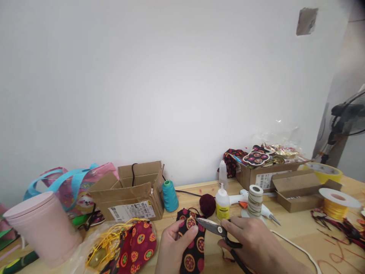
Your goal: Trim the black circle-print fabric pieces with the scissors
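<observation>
My left hand (172,247) is closed on a black fabric piece (193,249) printed with orange and pink circles, thumb pressed on its top. My right hand (255,247) grips black thread snips (215,227), whose blades point left and touch the top of the fabric. Both hands are low in the middle of the view, over the wooden table (296,228).
Behind the hands stand a glue bottle (222,205), a dark red yarn ball (207,204), a teal thread cone (170,196), a ribbon roll (255,200) and a glue gun (256,205). Open cardboard boxes (131,194) sit left and right. A pink cup (42,228) lies left; a yellow cord spool (338,203) right.
</observation>
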### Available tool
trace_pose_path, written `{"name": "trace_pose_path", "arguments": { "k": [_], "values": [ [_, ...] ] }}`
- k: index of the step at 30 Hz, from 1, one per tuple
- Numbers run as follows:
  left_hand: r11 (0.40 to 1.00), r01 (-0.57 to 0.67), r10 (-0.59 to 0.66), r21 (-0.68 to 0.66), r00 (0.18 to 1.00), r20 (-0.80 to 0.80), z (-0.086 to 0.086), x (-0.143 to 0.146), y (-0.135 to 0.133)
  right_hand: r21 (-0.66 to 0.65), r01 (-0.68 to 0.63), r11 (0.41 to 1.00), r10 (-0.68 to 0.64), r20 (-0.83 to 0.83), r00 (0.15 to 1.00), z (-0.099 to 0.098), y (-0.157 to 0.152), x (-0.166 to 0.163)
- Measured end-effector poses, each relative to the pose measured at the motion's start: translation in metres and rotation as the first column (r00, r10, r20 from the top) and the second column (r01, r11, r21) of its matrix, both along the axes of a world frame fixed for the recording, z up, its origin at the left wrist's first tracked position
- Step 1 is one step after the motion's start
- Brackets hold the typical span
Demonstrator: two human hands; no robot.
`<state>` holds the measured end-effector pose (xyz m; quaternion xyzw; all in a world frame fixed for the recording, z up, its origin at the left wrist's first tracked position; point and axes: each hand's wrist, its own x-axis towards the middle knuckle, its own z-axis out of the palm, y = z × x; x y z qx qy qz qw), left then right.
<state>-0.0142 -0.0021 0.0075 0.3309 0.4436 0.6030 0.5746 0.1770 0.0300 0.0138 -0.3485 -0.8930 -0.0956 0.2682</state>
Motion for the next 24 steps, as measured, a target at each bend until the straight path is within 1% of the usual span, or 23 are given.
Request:
{"name": "trace_pose_path", "arguments": {
  "k": [2,4,7,9,10,12,14,15,18,21,24],
  "values": [
    [1.000,0.013,-0.013,0.003,1.000,0.009,-0.002,-0.001,0.001,-0.012,0.013,1.000,-0.014,-0.016,1.000,0.001,0.003,0.002],
    [0.999,0.032,-0.032,0.011,0.999,0.019,-0.005,-0.001,0.001,-0.049,0.027,0.998,-0.031,-0.087,0.996,0.002,0.006,0.004],
    [1.000,0.021,-0.021,0.022,1.000,-0.001,-0.007,0.000,0.001,-0.155,0.007,0.988,-0.044,-0.237,0.971,0.006,0.009,0.007],
    [0.999,-0.008,0.010,0.038,0.999,-0.051,-0.005,0.001,0.000,-0.212,-0.031,0.977,-0.033,-0.291,0.956,0.008,0.009,0.007],
    [0.997,-0.021,0.027,0.068,0.996,-0.090,-0.003,0.001,0.000,-0.228,-0.048,0.972,-0.024,-0.302,0.953,0.008,0.008,0.006],
    [0.983,-0.034,0.066,0.179,0.982,-0.175,0.001,0.001,0.001,-0.240,-0.070,0.968,-0.008,-0.310,0.951,0.007,0.007,0.003],
    [0.954,-0.021,0.094,0.301,0.968,-0.231,0.002,-0.002,0.002,-0.248,-0.086,0.965,0.002,-0.320,0.947,0.005,0.004,-0.001],
    [0.940,-0.008,0.095,0.340,0.966,-0.241,0.002,-0.003,0.002,-0.252,-0.092,0.963,0.004,-0.328,0.945,0.004,0.003,-0.003],
    [0.923,0.021,0.073,0.384,0.971,-0.228,-0.001,-0.007,0.004,-0.276,-0.112,0.955,-0.001,-0.379,0.926,0.004,0.000,-0.007],
    [0.921,0.031,0.060,0.387,0.973,-0.222,-0.002,-0.007,0.003,-0.371,-0.182,0.911,-0.016,-0.472,0.881,0.007,-0.004,-0.009],
    [0.931,0.052,0.031,0.363,0.975,-0.219,-0.003,-0.001,0.001,-0.485,-0.265,0.834,-0.084,-0.585,0.807,0.007,-0.007,-0.011]
  ]
}}
